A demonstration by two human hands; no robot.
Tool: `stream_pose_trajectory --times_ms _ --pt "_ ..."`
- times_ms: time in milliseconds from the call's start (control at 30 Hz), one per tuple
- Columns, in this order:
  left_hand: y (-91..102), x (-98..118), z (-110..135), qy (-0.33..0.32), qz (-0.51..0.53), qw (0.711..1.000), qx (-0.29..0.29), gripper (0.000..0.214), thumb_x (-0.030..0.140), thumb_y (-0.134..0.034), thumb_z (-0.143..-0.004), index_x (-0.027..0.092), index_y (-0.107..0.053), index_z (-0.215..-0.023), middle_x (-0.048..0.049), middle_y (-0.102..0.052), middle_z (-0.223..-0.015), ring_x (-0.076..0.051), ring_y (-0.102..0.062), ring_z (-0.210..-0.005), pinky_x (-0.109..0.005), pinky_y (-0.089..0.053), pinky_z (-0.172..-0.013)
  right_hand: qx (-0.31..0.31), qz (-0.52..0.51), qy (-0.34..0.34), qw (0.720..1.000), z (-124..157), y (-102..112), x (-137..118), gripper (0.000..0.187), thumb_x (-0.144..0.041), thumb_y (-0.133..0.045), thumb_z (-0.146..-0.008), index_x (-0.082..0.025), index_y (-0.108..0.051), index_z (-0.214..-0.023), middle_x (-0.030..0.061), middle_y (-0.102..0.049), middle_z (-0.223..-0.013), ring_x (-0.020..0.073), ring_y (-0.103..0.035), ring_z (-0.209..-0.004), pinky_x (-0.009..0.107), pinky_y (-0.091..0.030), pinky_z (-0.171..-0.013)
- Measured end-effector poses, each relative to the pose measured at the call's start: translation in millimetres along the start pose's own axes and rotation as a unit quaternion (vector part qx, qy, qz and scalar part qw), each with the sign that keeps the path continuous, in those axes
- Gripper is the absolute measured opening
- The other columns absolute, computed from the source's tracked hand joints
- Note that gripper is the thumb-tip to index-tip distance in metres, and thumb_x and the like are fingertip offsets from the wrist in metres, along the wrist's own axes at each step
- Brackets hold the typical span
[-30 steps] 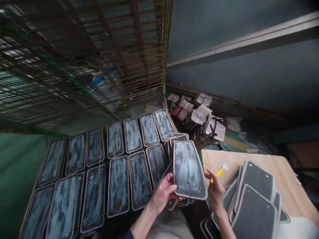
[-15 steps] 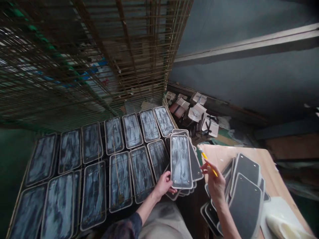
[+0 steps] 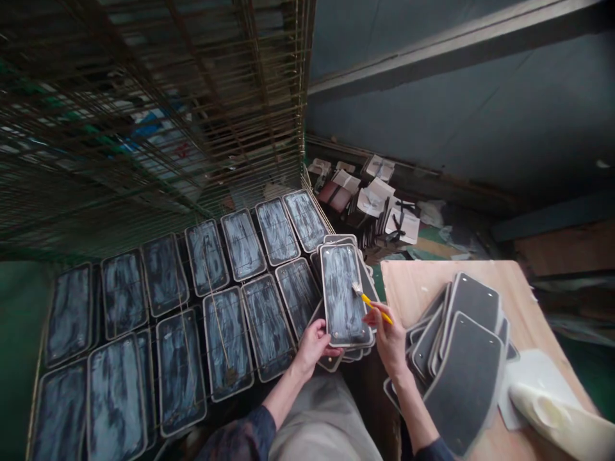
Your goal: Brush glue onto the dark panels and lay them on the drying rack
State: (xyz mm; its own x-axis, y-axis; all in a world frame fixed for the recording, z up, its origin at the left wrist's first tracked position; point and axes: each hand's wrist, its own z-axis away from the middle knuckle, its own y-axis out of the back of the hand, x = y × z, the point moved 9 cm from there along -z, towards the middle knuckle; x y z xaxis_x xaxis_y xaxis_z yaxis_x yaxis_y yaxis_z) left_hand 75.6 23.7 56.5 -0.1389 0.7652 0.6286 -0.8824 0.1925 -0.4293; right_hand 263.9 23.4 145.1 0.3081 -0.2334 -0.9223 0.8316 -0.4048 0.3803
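A dark rectangular panel (image 3: 340, 298) with a pale rim and rounded corners lies over a pile of similar panels, its face streaked with whitish coating. My left hand (image 3: 314, 347) grips its lower left corner, the fingers curling under the edge. In my right hand (image 3: 391, 342) is a small paintbrush (image 3: 369, 302) with a yellow handle, pinched between thumb and fingers. Its bristles are on the streaked face, right of the middle. To the left, rows of similarly streaked panels (image 3: 269, 320) rest on a wire rack (image 3: 218, 333).
A wooden table (image 3: 408, 282) at the right carries a stack of uncoated dark panels (image 3: 464, 384) and a cream plastic container (image 3: 552, 410) lying on its side. Tied bundles (image 3: 375, 198) sit on the floor beyond. Wire racks (image 3: 230, 96) rise at upper left; a wall (image 3: 480, 128) stands behind.
My right hand has moved left, bringing the paintbrush from beside the panel onto its face. My left hand keeps its hold on the corner. The view has shifted slightly.
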Motion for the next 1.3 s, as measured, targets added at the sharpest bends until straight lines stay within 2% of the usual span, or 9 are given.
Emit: stream_pose_trajectory --times_ms 233,367,533,700,800,933,1000,1100,1300 --pt "-5.5 -3 6 -0.001 0.041 0.999 -0.013 0.042 0.040 -0.068 -0.073 0.016 -0.048 -0.100 -0.0089 -0.070 -0.090 -0.019 -0.070 -0.068 -0.029 -0.056 -0.064 0.028 -0.012 -0.075 0.997 57 20 0 0.028 -0.044 -0.045 -0.093 -0.023 -0.055 -0.108 0.0021 -0.064 -0.074 0.0207 -0.065 -0.063 0.034 -0.057 -0.062" --pt "-5.8 -4 6 0.004 0.021 1.000 -0.014 0.042 0.040 -0.068 -0.073 0.016 -0.047 -0.100 -0.0074 -0.070 -0.084 -0.019 -0.070 -0.064 -0.026 -0.055 -0.059 0.059 -0.016 -0.061 0.996 44 31 -18 0.028 -0.044 -0.046 -0.093 -0.023 -0.055 -0.109 0.0026 -0.065 -0.076 0.0202 -0.065 -0.064 0.034 -0.057 -0.063" --pt "-2.5 -7 4 0.001 0.002 1.000 0.005 0.043 0.041 -0.068 -0.070 0.016 -0.046 -0.098 -0.0057 -0.070 -0.081 -0.018 -0.069 -0.061 -0.027 -0.055 -0.058 0.035 -0.007 -0.023 0.999 14 19 -22 0.031 -0.048 -0.045 -0.092 -0.022 -0.055 -0.107 0.0024 -0.064 -0.073 0.0207 -0.065 -0.063 0.034 -0.057 -0.062" --pt "-0.1 -11 3 0.004 0.003 1.000 0.009 0.045 0.042 -0.068 -0.069 0.016 -0.047 -0.099 -0.0051 -0.069 -0.078 -0.019 -0.069 -0.061 -0.027 -0.055 -0.057 0.021 0.046 -0.071 0.996 39 17 -6 0.032 -0.052 -0.043 -0.092 -0.024 -0.055 -0.102 0.0007 -0.064 -0.068 0.0199 -0.065 -0.057 0.031 -0.056 -0.054" --pt "2.3 -11 2 0.009 -0.011 1.000 0.015 0.045 0.041 -0.067 -0.069 0.016 -0.046 -0.099 -0.0042 -0.069 -0.075 -0.019 -0.069 -0.057 -0.026 -0.054 -0.053 -0.047 0.048 -0.101 0.993 43 7 -12 0.033 -0.054 -0.044 -0.091 -0.024 -0.055 -0.099 -0.0011 -0.063 -0.061 0.0191 -0.064 -0.051 0.029 -0.055 -0.049" --pt "2.9 -8 -1 0.000 -0.033 0.999 0.010 0.036 0.035 -0.063 -0.070 0.016 -0.049 -0.097 -0.0019 -0.067 -0.070 -0.018 -0.067 -0.053 -0.026 -0.054 -0.050 -0.212 0.017 -0.113 0.971 22 -32 -23 0.035 -0.056 -0.046 -0.089 -0.022 -0.055 -0.094 -0.0023 -0.062 -0.057 0.0172 -0.061 -0.045 0.026 -0.052 -0.043" --pt "3.2 -7 -3 -0.006 -0.044 0.999 0.006 0.031 0.032 -0.060 -0.072 0.015 -0.050 -0.096 -0.0009 -0.066 -0.066 -0.018 -0.067 -0.052 -0.026 -0.054 -0.049 -0.252 0.010 -0.097 0.963 4 -49 -25 0.035 -0.056 -0.046 -0.089 -0.022 -0.054 -0.091 -0.0032 -0.061 -0.055 0.0160 -0.059 -0.042 0.025 -0.050 -0.040" --pt "6.6 -9 -6 -0.008 -0.063 0.998 0.012 0.029 0.029 -0.059 -0.072 0.015 -0.052 -0.096 -0.0006 -0.064 -0.062 -0.018 -0.065 -0.049 -0.025 -0.052 -0.044 -0.240 -0.004 -0.062 0.969 -26 -61 -27 0.036 -0.057 -0.045 -0.089 -0.021 -0.053 -0.089 -0.0031 -0.061 -0.055 0.0153 -0.059 -0.042 0.024 -0.048 -0.040" --pt "13.1 -13 -9 -0.016 -0.098 0.994 0.035 0.029 0.026 -0.056 -0.072 0.015 -0.054 -0.098 0.0004 -0.061 -0.062 -0.017 -0.063 -0.043 -0.023 -0.047 -0.037 -0.166 -0.051 0.007 0.985 -80 -69 -36 0.038 -0.057 -0.048 -0.088 -0.020 -0.054 -0.094 -0.0011 -0.063 -0.059 0.0152 -0.062 -0.047 0.022 -0.048 -0.042"
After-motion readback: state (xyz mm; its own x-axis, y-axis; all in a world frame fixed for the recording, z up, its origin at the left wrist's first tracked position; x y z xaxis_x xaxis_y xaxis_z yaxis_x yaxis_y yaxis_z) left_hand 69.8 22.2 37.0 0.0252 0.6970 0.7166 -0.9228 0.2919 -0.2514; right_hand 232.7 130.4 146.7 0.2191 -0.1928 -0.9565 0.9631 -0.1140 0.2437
